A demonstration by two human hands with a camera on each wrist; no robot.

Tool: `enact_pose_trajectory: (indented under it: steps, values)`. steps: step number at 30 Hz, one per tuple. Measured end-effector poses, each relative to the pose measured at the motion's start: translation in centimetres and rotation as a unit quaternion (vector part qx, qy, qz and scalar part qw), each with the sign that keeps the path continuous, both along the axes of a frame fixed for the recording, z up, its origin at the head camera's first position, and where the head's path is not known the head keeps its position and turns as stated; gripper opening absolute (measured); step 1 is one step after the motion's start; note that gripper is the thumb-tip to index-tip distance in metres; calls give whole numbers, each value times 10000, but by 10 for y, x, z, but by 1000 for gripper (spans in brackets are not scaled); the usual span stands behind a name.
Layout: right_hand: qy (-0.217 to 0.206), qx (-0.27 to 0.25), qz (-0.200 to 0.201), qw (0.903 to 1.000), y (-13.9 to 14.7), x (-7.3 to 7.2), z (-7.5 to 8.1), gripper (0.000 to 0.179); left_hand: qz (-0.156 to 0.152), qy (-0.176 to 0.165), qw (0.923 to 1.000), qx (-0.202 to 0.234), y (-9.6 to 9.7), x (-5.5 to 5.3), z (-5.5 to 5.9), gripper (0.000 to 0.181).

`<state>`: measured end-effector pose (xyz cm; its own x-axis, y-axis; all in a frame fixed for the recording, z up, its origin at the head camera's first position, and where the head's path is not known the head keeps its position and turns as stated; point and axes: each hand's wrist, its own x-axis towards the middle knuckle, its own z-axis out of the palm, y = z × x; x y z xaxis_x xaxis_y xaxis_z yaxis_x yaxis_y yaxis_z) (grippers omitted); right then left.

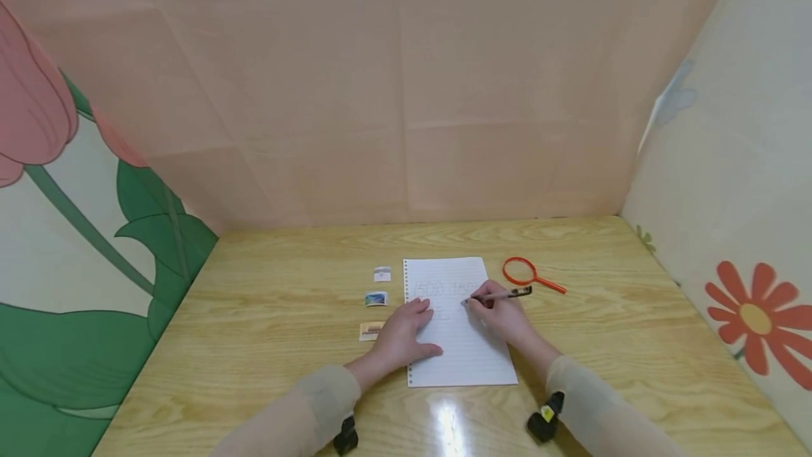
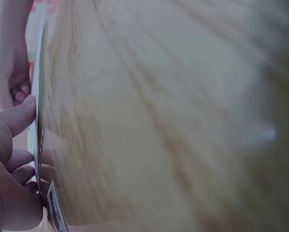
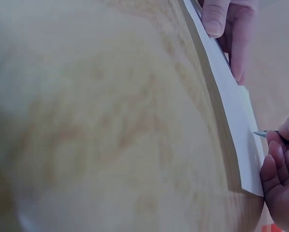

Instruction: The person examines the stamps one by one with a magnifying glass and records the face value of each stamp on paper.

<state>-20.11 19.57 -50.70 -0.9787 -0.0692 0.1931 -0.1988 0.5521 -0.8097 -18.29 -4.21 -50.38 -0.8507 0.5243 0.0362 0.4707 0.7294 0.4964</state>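
Note:
A lined sheet of paper point(image 1: 466, 365) with holes along its left edge lies on the table, faint handwriting across its upper part. My right hand point(image 1: 501, 316) pinches a pen point(image 1: 512, 293) whose tip meets the paper near the middle; the tip also shows in the right wrist view, on the sheet point(image 3: 231, 116). The left hand point(image 1: 402, 337) rests on the paper's left side with thumb and fingers spread. Beside that hand lies a yellowish stamp-like slip point(image 1: 369, 331), partly covered by it. Farther back are a blue picture stamp point(image 1: 376, 298) and a pale one point(image 1: 383, 273).
A red magnifying glass point(image 1: 520, 271) lies right of the paper, its handle pointing toward the near right. The wooden table point(image 1: 273, 302) meets a pinkish back wall covering point(image 1: 317, 125). Flower-printed panels stand at both sides.

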Motion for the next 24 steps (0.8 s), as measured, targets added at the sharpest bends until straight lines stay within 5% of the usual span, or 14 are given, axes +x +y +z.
enact_pose_trajectory:
  steps: [24]
  values:
    - [-384,293,509,9975,8,15,6,14,-12,-71,9999,81,-1,1,3,72]
